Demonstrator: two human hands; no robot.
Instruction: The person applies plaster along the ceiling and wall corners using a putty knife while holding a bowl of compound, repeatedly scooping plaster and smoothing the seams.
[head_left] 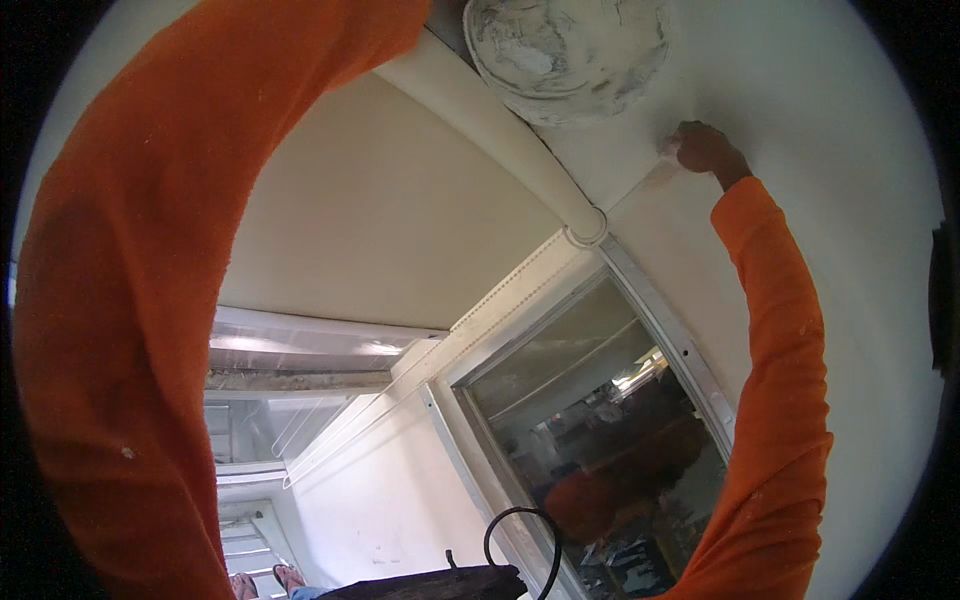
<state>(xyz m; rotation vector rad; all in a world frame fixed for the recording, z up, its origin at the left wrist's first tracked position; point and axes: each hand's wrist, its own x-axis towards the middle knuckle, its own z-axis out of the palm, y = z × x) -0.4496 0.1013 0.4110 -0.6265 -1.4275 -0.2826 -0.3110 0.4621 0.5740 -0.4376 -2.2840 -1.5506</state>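
Observation:
My right hand [708, 148] is raised high and pressed close to the white wall surface, its fingers closed. At its fingertips there is something pale, too blurred to name, beside a smeared patch along the line where two surfaces meet. To the left of it, at the top, is a round container [570, 60] whose whitish inside is coated with dried, streaked plaster-like material. My left arm, in an orange sleeve [130, 300], reaches up past the top edge toward the container's side; the left hand is out of the picture.
A rolled blind's tube [490, 130] runs diagonally, with a bead chain [510, 285] beside it. Below stands a framed window [590, 440] with reflections. A black cable loop [555, 530] rises from a dark object [430, 585]. Feet [289, 577] show far below, near slatted pale structures.

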